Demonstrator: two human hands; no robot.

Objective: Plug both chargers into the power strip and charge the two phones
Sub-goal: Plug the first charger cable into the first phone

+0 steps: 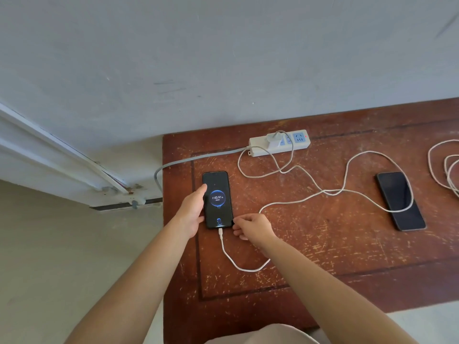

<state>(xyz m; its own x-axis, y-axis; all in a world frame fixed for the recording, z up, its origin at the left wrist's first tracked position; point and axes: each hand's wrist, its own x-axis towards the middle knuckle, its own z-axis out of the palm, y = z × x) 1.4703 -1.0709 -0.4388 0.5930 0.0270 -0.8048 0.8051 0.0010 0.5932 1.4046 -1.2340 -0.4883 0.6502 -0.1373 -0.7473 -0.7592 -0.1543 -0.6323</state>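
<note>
Down on the scratched brown table (323,244), the lit phone (217,199) serves as the landmark: it lies flat with a charging ring and 43.91 % on its screen. A white cable (238,265) is plugged into its near end, loops toward the person, passes under the right wrist and runs away across the table.

The left hand (191,209) lies against the lit phone's left edge, its thumb resting on the upper screen and its fingers hidden behind the edge, so it holds the phone by that side. The right hand (253,228) sits just beside the phone's near right corner, fingers loosely curled, fingertips at the corner; whether they pinch anything I cannot tell.

Beyond the lit phone and to its right, a white strip (279,143) lies by the wall (223,58) with one white charger (273,140) plugged in and a red light at its right end. Well to the right of the lit phone lies a dark phone (400,201), screen off, with a loop of cable across it. Further right again, at the frame's edge, are more coils (444,167) of white cable.
</note>
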